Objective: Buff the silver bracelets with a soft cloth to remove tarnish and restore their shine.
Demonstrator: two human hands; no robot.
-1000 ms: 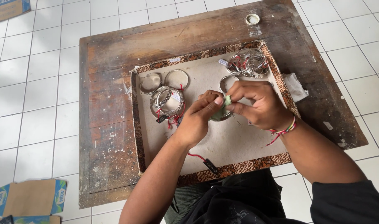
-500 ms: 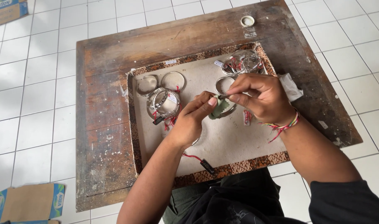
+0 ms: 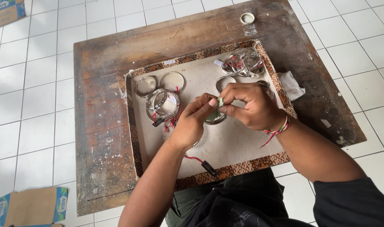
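My left hand (image 3: 192, 122) and my right hand (image 3: 250, 105) meet over the middle of a shallow cardboard tray (image 3: 225, 147) with a patterned brown rim. Between the fingertips of both hands is a small pale green piece (image 3: 219, 105), pressed against a silver bangle (image 3: 215, 120) that both hands hold. A red thread with a small black tag (image 3: 208, 167) trails down from the bangle onto the tray. A pile of silver bangles with red threads (image 3: 163, 105) lies left of my left hand. Another pile of bangles (image 3: 242, 63) sits at the tray's far right corner.
The tray rests on a worn low wooden table (image 3: 103, 138) on a white tiled floor. Two single bangles (image 3: 171, 80) lie at the tray's far left. A small white cap (image 3: 247, 17) sits at the table's far edge, crumpled white plastic (image 3: 293, 85) right of the tray, cardboard boxes (image 3: 32, 206) on the floor.
Both hands have stayed together over the tray with small finger movements on the bangle; the camera view has shifted slightly.
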